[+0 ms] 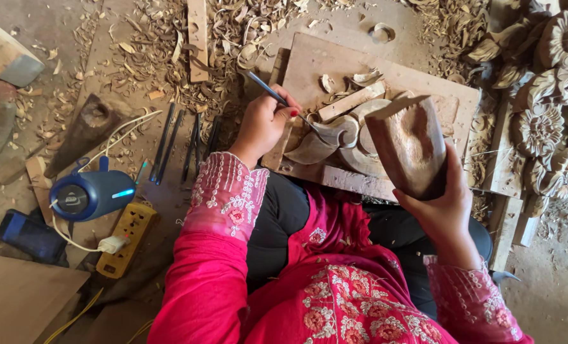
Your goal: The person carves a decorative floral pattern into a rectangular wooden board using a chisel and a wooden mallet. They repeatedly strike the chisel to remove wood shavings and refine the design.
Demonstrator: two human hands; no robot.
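Left hand [265, 124] at frame centre is pinching a thin chisel [277, 99] against the carved wood piece [335, 137]; right hand [440, 207] is clasping a wooden mallet [411, 146].

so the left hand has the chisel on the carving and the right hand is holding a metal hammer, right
Not quite. The right hand holds a wooden mallet, not a metal hammer, as the head view shows. The rest is right: the left hand has the chisel on the carving.
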